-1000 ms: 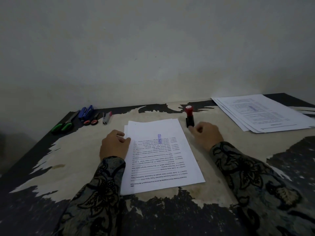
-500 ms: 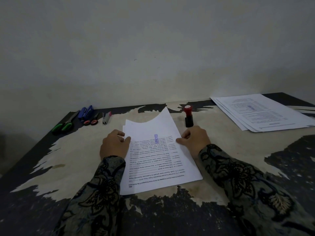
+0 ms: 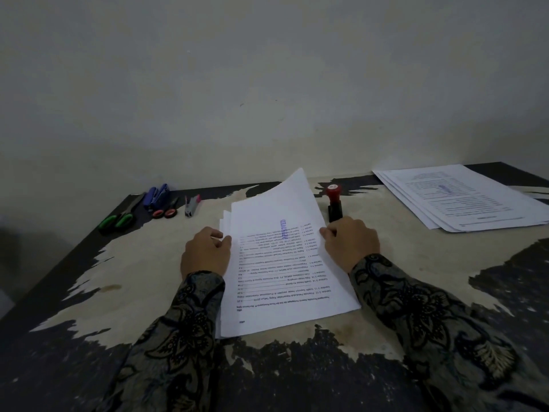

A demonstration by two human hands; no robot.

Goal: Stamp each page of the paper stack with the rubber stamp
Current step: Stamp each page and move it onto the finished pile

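Dim, bluish room light; wall (image 3: 267, 69) brightest at centre, darkening twd corners. White pages (image 3: 285, 263) stand out vs dark surface (image 3: 326, 376). Wide-angle bowing at edges; fine print soft.

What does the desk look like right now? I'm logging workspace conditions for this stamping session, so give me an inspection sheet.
Surface: table, dark top coat peeled away over a wide pale patch.
Job's things: paper stack in front of the person, top sheet stamped blue, its far right corner lifted; rubber stamp upright just beyond it; second pile of pages at far right.
Clutter: green-handled scissors, red-handled scissors, blue stapler, small grey and pink tool, all at far left.
Grippers: left hand rests on the stack's left edge; right hand pinches the top sheet's right edge.
Cables: nothing seen.
Surroundings: plain wall.
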